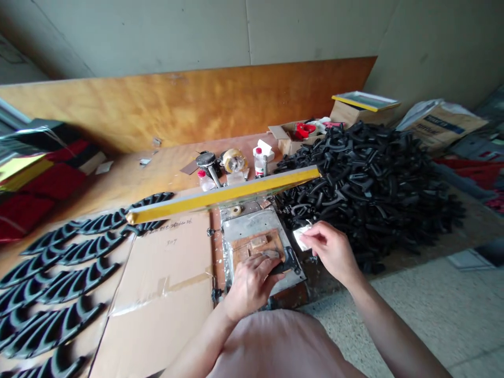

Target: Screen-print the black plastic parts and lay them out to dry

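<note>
My left hand (252, 281) lies over a small wooden block fixture (259, 242) on a grey metal plate (248, 223). Its fingers curl onto a black plastic part (291, 260) with small pale marks, pressing it against the fixture; the hand hides some of it. To the right, my right hand (334, 252) pinches a small white cloth or paper (302, 238) between thumb and fingers, just off the plate. A long yellow-edged frame (224, 194) is raised above the far side of the plate, seen nearly edge-on.
A big heap of black plastic parts (366, 184) fills the right side. Rows of curved black parts (59, 283) lie at left, beside flat cardboard (161, 294). Behind the frame stand a red-capped bottle (259, 161), a tape roll (233, 160) and a dark can (206, 159).
</note>
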`<action>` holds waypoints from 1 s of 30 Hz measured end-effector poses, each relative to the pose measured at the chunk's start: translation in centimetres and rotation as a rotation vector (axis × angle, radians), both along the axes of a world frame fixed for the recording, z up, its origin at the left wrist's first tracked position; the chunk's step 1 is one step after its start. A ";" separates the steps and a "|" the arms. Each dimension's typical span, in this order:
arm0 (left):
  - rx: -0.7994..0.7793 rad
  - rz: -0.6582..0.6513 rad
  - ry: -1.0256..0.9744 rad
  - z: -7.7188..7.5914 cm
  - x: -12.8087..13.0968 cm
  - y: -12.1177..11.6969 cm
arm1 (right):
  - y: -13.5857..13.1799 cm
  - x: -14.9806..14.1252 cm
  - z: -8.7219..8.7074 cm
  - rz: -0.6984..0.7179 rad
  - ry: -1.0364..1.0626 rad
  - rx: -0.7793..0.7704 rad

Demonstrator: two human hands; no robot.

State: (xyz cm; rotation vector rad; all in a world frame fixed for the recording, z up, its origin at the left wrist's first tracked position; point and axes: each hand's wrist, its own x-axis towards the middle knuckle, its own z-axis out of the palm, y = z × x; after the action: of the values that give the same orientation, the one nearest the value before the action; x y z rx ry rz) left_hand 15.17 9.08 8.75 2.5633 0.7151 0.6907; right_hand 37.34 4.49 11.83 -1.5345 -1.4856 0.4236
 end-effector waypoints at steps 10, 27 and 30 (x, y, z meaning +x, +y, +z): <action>-0.022 -0.117 -0.015 0.8 1.2 -0.1 | -0.2 -0.6 -0.5 0.114 -0.142 0.006; -0.032 -0.204 -0.109 0.9 1.4 0.3 | 0.1 1.3 -0.6 0.108 -0.171 0.023; -0.028 -0.164 -0.084 0.6 1.2 0.8 | -0.8 1.1 0.7 0.105 -0.093 0.085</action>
State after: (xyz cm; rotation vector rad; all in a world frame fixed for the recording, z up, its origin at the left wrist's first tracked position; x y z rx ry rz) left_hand 16.34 9.88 9.33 2.5163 0.4778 0.7244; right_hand 38.41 3.64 12.49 -1.4306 -1.6406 0.3500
